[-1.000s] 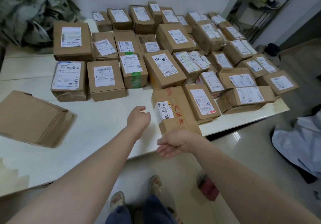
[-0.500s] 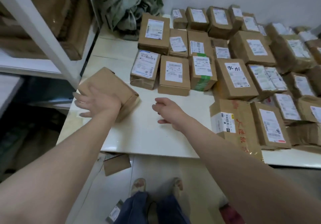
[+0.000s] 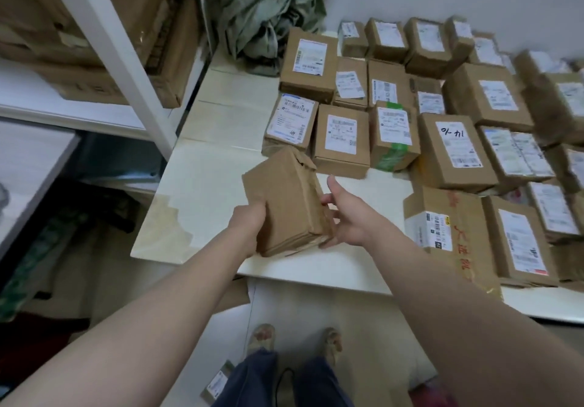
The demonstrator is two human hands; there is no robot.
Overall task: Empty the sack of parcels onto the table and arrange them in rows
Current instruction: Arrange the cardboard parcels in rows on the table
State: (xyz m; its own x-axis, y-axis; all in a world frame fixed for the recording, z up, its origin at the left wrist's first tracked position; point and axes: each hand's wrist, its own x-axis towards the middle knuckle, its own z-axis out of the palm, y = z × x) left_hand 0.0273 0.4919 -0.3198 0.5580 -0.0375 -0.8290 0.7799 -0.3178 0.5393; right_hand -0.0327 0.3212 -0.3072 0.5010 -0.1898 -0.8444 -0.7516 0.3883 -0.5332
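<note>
Head view, looking down over two bare forearms at a white table set against a wall. A plain parcel, brown cardboard with no label showing, is held between the hands over the table's near left part, just inside the near edge. Its long axis runs away from the person, leaning slightly left. The left hand grips its near left side, fingers hidden underneath. The right hand touches the right side with spread fingers, thumb lifted clear. Labelled parcels lie in rows from the middle to the far and right edges. A red-marked parcel starts the near row, and bare tabletop separates it from the held one. That space lies to the right, on the right hand's side, so the parcel probably goes there, perhaps turned label up. A crumpled green sack sits at the far left corner.
</note>
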